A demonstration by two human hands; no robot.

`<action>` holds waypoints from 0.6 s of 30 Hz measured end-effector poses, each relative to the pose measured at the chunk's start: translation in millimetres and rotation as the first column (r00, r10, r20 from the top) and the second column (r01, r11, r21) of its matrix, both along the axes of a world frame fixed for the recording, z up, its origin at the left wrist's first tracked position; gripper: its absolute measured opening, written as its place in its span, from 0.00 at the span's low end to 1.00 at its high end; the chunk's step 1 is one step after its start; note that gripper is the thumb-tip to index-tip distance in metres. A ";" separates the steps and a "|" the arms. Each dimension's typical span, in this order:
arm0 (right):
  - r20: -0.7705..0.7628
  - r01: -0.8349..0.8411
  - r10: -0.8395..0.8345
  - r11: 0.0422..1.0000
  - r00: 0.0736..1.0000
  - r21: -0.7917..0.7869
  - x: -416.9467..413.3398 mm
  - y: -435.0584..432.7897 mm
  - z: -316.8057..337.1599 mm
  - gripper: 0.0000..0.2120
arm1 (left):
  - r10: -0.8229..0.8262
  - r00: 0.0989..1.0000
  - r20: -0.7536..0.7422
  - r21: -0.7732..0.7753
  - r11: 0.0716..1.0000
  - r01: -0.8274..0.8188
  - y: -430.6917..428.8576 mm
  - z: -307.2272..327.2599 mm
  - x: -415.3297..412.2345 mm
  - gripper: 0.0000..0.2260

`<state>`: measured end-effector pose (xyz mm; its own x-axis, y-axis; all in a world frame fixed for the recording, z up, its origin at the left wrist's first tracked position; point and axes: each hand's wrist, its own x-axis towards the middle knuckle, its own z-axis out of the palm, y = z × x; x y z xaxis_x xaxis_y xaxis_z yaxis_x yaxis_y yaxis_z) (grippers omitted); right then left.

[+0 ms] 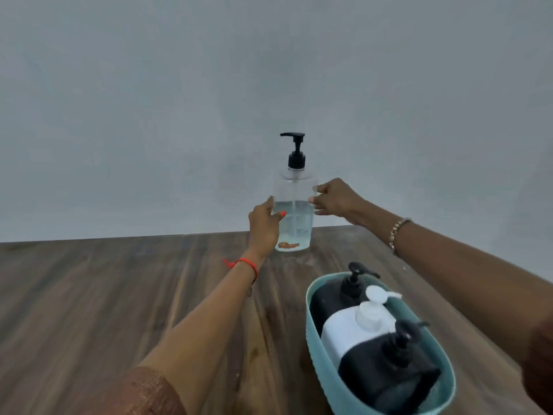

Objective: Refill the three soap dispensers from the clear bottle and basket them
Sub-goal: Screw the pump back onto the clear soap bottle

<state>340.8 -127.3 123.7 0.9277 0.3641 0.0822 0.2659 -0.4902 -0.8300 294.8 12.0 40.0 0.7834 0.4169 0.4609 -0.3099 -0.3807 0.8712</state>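
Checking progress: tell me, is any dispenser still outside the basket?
No: both black dispensers and the white one sit inside the basket.

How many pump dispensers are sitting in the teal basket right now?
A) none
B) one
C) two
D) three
D: the teal basket holds a black dispenser at the far end, a white dispenser in the middle and another black dispenser nearest the camera.
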 end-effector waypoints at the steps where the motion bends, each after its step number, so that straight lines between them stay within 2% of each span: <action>1: -0.029 0.006 -0.006 1.000 1.000 0.010 10.7 -2.5 -5.6 0.14 | -0.004 1.000 -0.020 -0.005 1.000 0.004 -3.0 -4.1 9.9 0.11; 5: -0.130 0.035 -0.027 0.998 0.991 0.059 49.3 -12.7 -22.9 0.08 | -0.014 0.995 -0.097 -0.040 0.999 0.010 -14.7 -15.0 47.0 0.11; 18: -0.209 0.084 -0.070 0.995 0.975 0.059 90.8 -44.6 -69.1 0.16 | -0.061 0.987 -0.151 -0.127 0.991 0.041 -42.2 -53.5 92.5 0.13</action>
<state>431.6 -171.9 54.6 0.9521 0.2915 -0.0919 0.0494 -0.4436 -0.8949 387.3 -30.3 -13.5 0.8629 0.4206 0.2801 -0.1840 -0.2546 0.9494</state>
